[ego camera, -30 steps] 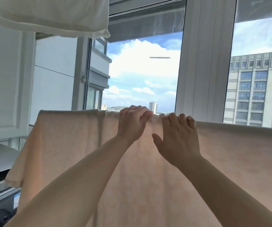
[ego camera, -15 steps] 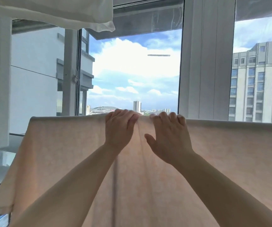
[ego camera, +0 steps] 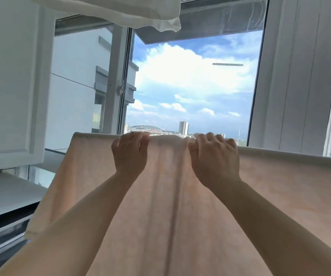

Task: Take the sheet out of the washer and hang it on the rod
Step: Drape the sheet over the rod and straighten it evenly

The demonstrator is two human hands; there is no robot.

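A peach sheet (ego camera: 160,206) hangs draped before a high-rise window (ego camera: 192,86) — its top fold runs left to right under both hands. The left hand (ego camera: 129,152) curls its fingers over that fold; the right hand (ego camera: 214,156), just beside it, does likewise — a gathered crease lies between them.

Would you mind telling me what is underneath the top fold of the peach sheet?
The peach sheet drapes over something straight, presumably the rod, which the cloth covers entirely. The left hand and right hand rest on the fold, fingers curled over it. Behind it only the window shows.
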